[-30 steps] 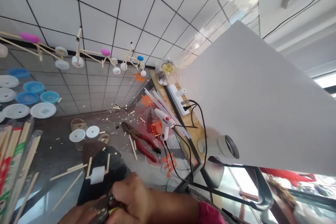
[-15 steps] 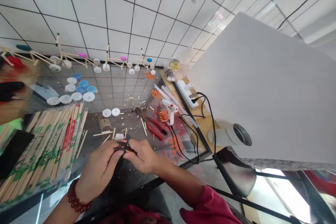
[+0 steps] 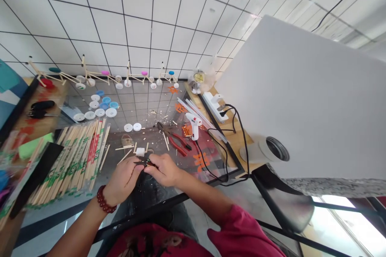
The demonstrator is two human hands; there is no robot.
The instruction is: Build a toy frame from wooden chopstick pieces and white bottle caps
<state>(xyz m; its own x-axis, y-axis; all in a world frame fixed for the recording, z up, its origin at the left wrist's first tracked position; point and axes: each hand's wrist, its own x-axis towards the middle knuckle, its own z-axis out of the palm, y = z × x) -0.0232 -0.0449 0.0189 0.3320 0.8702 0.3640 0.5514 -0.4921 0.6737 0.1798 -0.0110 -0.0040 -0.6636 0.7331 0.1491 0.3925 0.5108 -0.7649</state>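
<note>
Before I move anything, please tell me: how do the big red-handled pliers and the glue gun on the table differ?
The pliers have dark metal jaws and red handles; the glue gun is mostly white, with small red parts. The pliers lie with their handles spread apart; the glue gun has one grip. The pliers have no cord, while a black cord runs from the glue gun. Both rest on the table, not held.
</note>
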